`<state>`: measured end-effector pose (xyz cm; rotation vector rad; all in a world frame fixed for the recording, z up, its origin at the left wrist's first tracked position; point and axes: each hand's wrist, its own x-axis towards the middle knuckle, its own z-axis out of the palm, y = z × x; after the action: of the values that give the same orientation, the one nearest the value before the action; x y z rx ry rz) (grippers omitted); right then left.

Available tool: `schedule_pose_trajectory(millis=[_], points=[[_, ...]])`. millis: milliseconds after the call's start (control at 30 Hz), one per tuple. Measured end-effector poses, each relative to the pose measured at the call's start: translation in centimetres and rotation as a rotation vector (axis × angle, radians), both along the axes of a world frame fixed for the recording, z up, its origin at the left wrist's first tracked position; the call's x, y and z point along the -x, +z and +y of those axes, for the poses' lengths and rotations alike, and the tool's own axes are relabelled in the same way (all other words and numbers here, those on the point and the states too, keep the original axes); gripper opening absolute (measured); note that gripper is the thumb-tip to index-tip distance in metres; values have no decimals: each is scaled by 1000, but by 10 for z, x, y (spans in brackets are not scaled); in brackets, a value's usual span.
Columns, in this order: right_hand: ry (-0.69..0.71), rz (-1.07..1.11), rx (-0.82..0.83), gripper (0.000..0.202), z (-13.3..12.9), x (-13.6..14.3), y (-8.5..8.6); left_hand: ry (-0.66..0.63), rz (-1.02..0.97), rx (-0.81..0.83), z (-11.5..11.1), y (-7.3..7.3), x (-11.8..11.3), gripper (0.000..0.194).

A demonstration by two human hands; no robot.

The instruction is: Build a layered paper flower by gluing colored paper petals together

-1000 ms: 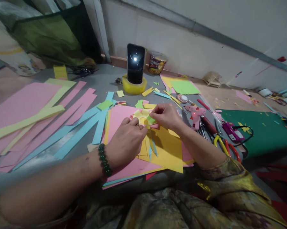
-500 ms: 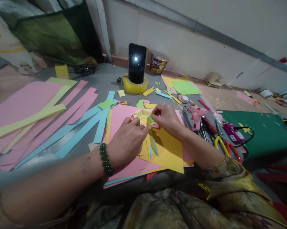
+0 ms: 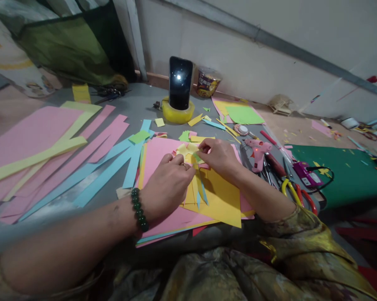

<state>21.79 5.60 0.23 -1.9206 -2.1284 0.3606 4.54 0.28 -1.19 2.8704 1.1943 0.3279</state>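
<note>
Landmark: pale-yellow petalled paper flower (image 3: pixel 188 157), on the stack of pink and yellow paper sheets (image 3: pixel 224 196). Left hand (image 3: pixel 172 179): fingers curled at the flower's near-left edge, tips hidden; cannot tell whether grasping. Right hand (image 3: pixel 220 157): thumb and forefinger together at the flower's right, touching a small light-green paper piece (image 3: pixel 197 157); pinching or pressing, cannot tell. Beyond the flower: upright black phone (image 3: pixel 180 85) in a round yellow base (image 3: pixel 178 116). Right of the flower: pink plastic glue gun (image 3: pixel 257 152), red light lit
</note>
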Motion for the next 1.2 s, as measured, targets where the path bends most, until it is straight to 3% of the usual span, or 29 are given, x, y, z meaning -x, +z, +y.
schedule_pose_trajectory(millis=[67,200,333,433,533,800,1200], points=[[-3,31,-77,16,1,-5,2,-6,-23,-7,0,-1,0,19],[36,95,-383,23,3,-23,8,-16,-43,-6,-1,-2,0,20],[312,29,-527,28,1,-36,9,-6,-31,5,-1,-1,1,21],[534,-94,-504,36,1,-36,6,2,-20,26,-1,-1,1,20],[629,-220,-446,38,1,-33,1,7,-24,26,-1,-1,0,19],[656,-390,-340,23,3,-26,-5,14,-24,28,0,-1,-1,21],[692,-372,-264,19,5,-24,-8,17,-16,32,-1,0,-1,21]])
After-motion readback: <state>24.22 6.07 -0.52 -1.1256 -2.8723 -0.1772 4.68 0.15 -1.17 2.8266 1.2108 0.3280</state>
